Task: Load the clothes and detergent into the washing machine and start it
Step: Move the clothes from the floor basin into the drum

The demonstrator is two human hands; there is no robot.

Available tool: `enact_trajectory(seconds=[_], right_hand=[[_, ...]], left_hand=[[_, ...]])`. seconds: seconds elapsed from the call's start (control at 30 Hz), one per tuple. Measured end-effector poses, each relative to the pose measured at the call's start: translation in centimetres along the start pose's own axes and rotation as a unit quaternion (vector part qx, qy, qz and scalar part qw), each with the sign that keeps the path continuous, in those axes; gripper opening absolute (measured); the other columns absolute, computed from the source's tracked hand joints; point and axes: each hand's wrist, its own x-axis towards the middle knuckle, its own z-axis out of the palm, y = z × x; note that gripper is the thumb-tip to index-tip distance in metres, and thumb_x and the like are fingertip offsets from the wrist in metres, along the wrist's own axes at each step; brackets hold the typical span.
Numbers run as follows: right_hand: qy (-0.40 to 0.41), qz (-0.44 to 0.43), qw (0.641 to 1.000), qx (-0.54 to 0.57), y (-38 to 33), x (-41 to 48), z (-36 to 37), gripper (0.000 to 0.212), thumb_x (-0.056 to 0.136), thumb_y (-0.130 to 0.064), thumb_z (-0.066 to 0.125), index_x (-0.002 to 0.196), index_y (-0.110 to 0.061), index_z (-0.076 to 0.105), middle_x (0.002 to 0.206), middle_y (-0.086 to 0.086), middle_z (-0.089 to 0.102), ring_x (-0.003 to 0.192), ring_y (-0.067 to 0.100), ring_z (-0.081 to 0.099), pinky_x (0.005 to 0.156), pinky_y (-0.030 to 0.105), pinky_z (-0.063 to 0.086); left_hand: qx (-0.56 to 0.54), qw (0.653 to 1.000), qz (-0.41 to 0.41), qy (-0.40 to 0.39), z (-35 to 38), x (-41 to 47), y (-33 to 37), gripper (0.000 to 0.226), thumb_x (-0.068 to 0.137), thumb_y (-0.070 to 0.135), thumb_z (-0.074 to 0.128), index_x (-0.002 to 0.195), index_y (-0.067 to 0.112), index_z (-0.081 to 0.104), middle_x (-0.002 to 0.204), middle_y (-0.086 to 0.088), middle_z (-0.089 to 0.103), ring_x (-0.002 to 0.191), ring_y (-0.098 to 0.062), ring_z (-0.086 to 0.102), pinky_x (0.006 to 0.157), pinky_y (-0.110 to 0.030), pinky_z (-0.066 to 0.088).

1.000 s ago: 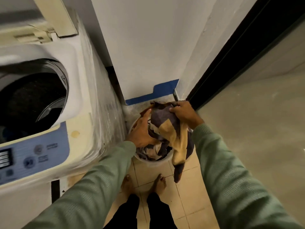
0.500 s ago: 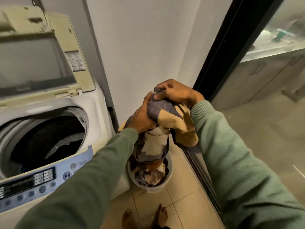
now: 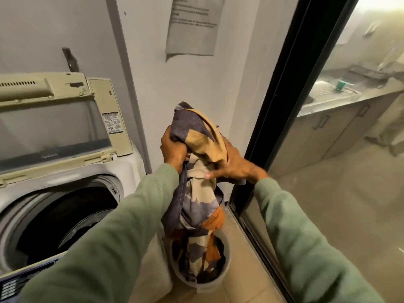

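Observation:
A purple, tan and orange patterned cloth (image 3: 197, 200) hangs from both my hands, its lower end still down in the white bucket (image 3: 215, 286) on the floor. My left hand (image 3: 173, 150) grips the cloth's upper left side. My right hand (image 3: 235, 167) holds its right side, thumb across the fabric. The top-loading washing machine (image 3: 129, 169) stands to the left with its lid (image 3: 54, 119) raised. Its dark drum (image 3: 72, 215) is open, with dark laundry low inside.
A black door frame (image 3: 290, 88) with a glass panel runs along the right, close to the bucket. A paper notice (image 3: 193, 25) hangs on the wall ahead. The machine's blue control panel (image 3: 13, 285) is at the lower left. Tiled floor (image 3: 242, 278) surrounds the bucket.
Both hands have lifted the cloth higher out of the bucket, and my view has tilted upward. My right hand has shifted from the top of the bundle to its right side.

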Motion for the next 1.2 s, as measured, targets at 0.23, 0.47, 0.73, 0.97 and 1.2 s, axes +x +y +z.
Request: enact_trajectory(seconds=[0.23, 0.47, 0.73, 0.97, 1.2], right_hand=[[0.162, 0.041, 0.961, 0.222, 0.4, 0.1, 7.4, 0.085, 0.062, -0.048, 0.083, 0.134, -0.020, 0.049, 0.131, 0.006, 0.060, 0.116, 0.016, 0.059, 0.099, 0.037, 0.050], [0.250, -0.027, 0.960, 0.123, -2.7, 0.6, 1.1, 0.016, 0.081, -0.024, 0.067, 0.092, -0.026, 0.057, 0.096, -0.002, 0.065, 0.092, 0.020, 0.062, 0.071, 0.027, 0.044], [0.250, 0.025, 0.968, -0.030, -8.1, 2.5, -3.5, 0.029, 0.080, -0.008, 0.057, 0.106, -0.019, 0.063, 0.110, 0.018, 0.067, 0.103, 0.039, 0.062, 0.081, 0.037, 0.047], [0.268, 0.107, 0.957, -0.027, -13.7, 3.4, -4.0, 0.037, 0.084, -0.016, 0.054, 0.120, -0.011, 0.059, 0.125, 0.018, 0.060, 0.114, 0.039, 0.057, 0.092, 0.039, 0.044], [0.104, 0.093, 0.989, -0.051, -18.9, 3.2, -4.1, 0.053, 0.071, -0.040, 0.072, 0.111, -0.007, 0.061, 0.094, 0.004, 0.062, 0.072, 0.020, 0.059, 0.048, 0.021, 0.042]], left_hand=[[-0.300, 0.928, -0.222, -0.012, 3.7, -2.4, 6.1, 0.028, 0.098, 0.040, 0.050, 0.105, 0.019, 0.067, 0.071, 0.000, 0.071, 0.058, -0.016, 0.066, 0.046, -0.026, 0.056], [-0.096, 0.995, -0.001, -0.040, -0.3, -2.3, 9.6, 0.036, 0.096, 0.043, 0.051, 0.127, 0.027, 0.052, 0.111, -0.006, 0.068, 0.091, -0.027, 0.068, 0.057, -0.036, 0.059], [0.335, 0.869, 0.333, 0.144, -6.0, -1.9, 8.8, 0.106, 0.074, 0.019, 0.077, 0.152, 0.036, 0.007, 0.158, -0.015, 0.002, 0.138, -0.040, 0.028, 0.076, -0.038, 0.052], [0.436, 0.819, 0.186, -0.323, -4.7, -2.7, 6.3, 0.135, 0.058, 0.064, 0.080, 0.152, 0.034, -0.013, 0.161, -0.001, -0.017, 0.148, -0.032, -0.005, 0.119, -0.056, 0.007], [0.189, 0.971, 0.083, -0.122, -2.3, -3.0, 4.1, 0.065, 0.061, 0.045, 0.083, 0.118, 0.022, 0.061, 0.119, -0.002, 0.067, 0.110, -0.022, 0.063, 0.096, -0.033, 0.051]])
